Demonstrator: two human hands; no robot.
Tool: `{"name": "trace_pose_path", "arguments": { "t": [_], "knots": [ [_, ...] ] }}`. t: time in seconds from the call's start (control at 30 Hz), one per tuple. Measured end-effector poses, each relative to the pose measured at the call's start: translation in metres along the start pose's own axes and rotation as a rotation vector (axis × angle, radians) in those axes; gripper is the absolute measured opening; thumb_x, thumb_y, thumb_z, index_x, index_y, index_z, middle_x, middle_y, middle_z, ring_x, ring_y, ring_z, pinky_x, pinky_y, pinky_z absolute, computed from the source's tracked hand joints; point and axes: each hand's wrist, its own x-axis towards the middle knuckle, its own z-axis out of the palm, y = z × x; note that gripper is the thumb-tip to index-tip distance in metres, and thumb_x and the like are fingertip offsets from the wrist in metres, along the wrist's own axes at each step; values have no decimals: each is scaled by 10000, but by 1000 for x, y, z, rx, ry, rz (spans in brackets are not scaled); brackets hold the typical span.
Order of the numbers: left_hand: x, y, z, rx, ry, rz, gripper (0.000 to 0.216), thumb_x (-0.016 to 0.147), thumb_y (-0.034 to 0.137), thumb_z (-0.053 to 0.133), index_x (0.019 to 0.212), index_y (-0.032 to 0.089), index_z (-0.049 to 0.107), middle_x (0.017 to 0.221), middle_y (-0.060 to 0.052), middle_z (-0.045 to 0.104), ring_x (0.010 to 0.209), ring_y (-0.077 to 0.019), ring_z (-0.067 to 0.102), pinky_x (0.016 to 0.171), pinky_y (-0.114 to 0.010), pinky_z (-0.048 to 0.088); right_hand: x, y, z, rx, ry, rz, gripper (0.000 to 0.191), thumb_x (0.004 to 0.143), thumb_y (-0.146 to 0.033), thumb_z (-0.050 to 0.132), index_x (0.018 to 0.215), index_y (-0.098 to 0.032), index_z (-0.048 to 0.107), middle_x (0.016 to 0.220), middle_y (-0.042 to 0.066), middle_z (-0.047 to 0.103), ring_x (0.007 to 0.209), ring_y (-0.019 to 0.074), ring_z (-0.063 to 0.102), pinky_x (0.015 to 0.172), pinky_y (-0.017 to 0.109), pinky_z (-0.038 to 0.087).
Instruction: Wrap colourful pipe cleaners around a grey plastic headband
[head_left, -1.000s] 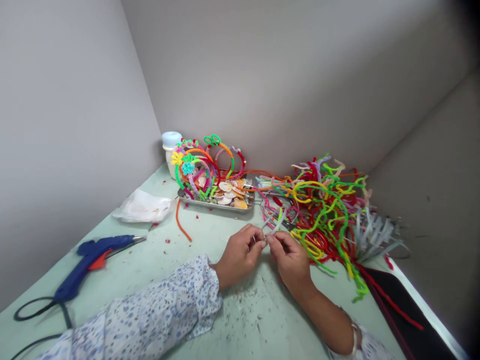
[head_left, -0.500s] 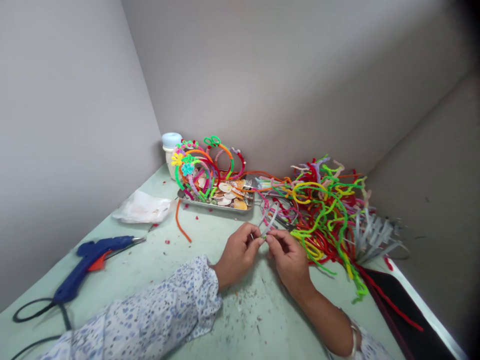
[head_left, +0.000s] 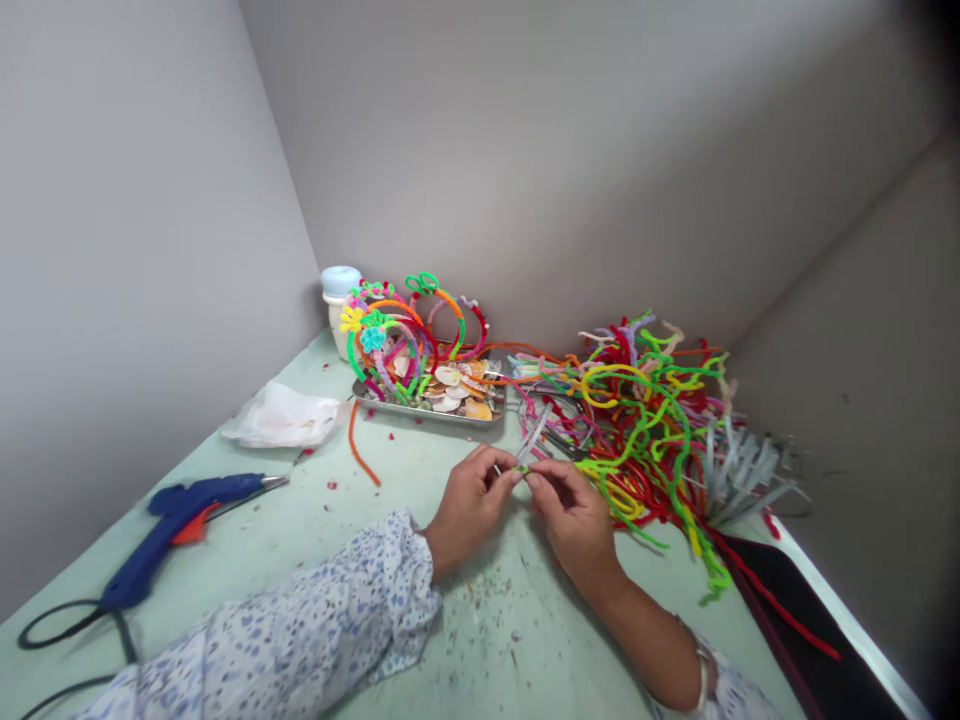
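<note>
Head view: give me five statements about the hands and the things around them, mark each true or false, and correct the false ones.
1. The left hand and right hand are close together at the near end of a grey strip, with a green piece showing between them. True.
2. The blue glue gun lies to the right of both hands. False: it lies to their left.
3. The jar has a light blue lid. True.
4. The white packet lies to the left of the metal tray. True.
5. The large tangle of fuzzy wires is inside the metal tray. False: it lies to the right of the tray.
</note>
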Motion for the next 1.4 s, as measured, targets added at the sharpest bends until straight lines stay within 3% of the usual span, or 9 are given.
{"name": "trace_pose_path", "arguments": {
  "t": [0.23,0.5,0.77,1.03,1.2,1.4],
  "knots": [
    [6,-2,-1,-63,71,-88,108,814,259,567,839,161,604,739,6,557,637,-113,478,627,-226,402,0,-8,-3,-103,-114,-117,117,847,-301,575,794,-217,637,778,31,621,711,175,564,642,293,456],
    [5,-2,-1,-60,39,-67,91,820,242,561,810,159,597,757,5,536,687,-118,486,648,-226,400,1,4,2,19,-54,113,218,827,-382,595,906,-187,656,766,35,642,623,166,557,586,288,473],
    [4,-1,-1,-87,-26,-76,110,820,259,563,810,155,598,746,6,534,689,-118,480,656,-225,390,4,-4,2,21,-51,-9,155,854,-318,570,826,-182,637,796,28,610,674,154,548,622,269,451],
    [4,-3,3,-191,-82,-241,164,786,286,598,865,144,614,682,22,538,571,-87,418,546,-201,344,3,1,1,1,5,-5,146,859,-319,576,823,-184,620,778,13,596,706,155,553,666,275,443],
    [3,-3,2,-180,-82,-230,149,795,299,588,815,151,588,623,42,482,537,-81,383,531,-200,324,4,1,2,2,-1,-19,146,860,-315,576,799,-190,618,766,5,590,700,152,555,664,271,439],
    [3,-2,0,-157,-70,-155,144,805,288,577,817,145,590,689,24,500,600,-92,409,573,-208,340,3,-2,2,-40,-25,-75,139,868,-298,565,799,-192,622,775,14,583,706,157,552,663,277,438]
  ]
}}
